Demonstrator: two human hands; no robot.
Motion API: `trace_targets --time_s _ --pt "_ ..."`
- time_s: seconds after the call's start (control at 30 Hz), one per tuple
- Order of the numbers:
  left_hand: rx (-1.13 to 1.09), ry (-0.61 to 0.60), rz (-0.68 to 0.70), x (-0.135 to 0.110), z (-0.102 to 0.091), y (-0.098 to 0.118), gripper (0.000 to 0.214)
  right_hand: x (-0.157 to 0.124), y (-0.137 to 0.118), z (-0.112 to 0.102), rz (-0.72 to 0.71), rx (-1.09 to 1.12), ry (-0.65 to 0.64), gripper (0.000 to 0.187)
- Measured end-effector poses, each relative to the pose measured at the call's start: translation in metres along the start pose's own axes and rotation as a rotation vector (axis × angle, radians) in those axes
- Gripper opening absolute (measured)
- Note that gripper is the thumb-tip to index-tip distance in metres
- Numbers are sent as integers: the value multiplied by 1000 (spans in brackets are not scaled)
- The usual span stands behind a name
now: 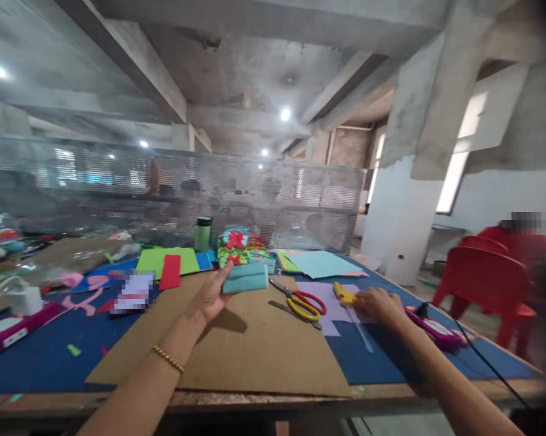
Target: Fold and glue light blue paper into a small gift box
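your left hand [215,294] pinches the folded light blue paper [246,278] above the cardboard sheet [236,363], just left of the scissors [305,304]; your right hand [382,303] is at the yellow glue gun [344,295] by the purple paper [332,313], but whether its fingers close around it i cannot tell

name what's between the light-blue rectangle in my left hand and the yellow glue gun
Brown cardboard, metal scissors with red and yellow handles, then flat lilac paper, in the head view.

No legible txt, labels, brands, nos. or signs anywhere in view.
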State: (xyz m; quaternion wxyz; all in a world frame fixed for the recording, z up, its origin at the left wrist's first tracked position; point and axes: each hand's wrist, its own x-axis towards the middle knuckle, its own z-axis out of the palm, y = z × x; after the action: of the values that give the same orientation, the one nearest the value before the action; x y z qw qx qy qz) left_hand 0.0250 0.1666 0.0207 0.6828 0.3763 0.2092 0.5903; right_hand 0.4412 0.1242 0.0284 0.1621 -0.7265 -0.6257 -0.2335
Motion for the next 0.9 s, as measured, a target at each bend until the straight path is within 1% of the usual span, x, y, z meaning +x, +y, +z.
trace_targets --time_s 0.07,0.13,0.2,0.3,0.4,0.47,0.53,0.63,0.77,0.9 --pt "11 5 2 0 2 0 17 4 -10 -6 3 77 -4 17" --pt "17 -3 -2 -1 3 -1 18 7 -33 -15 -58 191 2 21" --pt "24 -27 -6 -3 3 -2 19 10 -69 -23 -196 353 -14 30" --pt "34 -50 12 -2 1 -2 18 16 -131 -29 -381 597 -66 33" --pt "36 -44 54 3 -3 -2 20 20 -182 -27 -483 759 -69 33" --pt "36 -27 82 7 -6 -2 22 21 -204 -24 -517 820 -45 32" --pt "31 -2 102 11 -9 -2 22 21 -219 -20 -526 857 -8 33" --pt "23 18 116 14 -11 -2 22 19 -230 -12 -513 896 54 35" --pt "33 14 122 14 -12 -2 27 11 -234 -1 -485 922 122 35" --pt "42 3 125 13 -12 -2 30 2 -234 5 -475 906 171 39"
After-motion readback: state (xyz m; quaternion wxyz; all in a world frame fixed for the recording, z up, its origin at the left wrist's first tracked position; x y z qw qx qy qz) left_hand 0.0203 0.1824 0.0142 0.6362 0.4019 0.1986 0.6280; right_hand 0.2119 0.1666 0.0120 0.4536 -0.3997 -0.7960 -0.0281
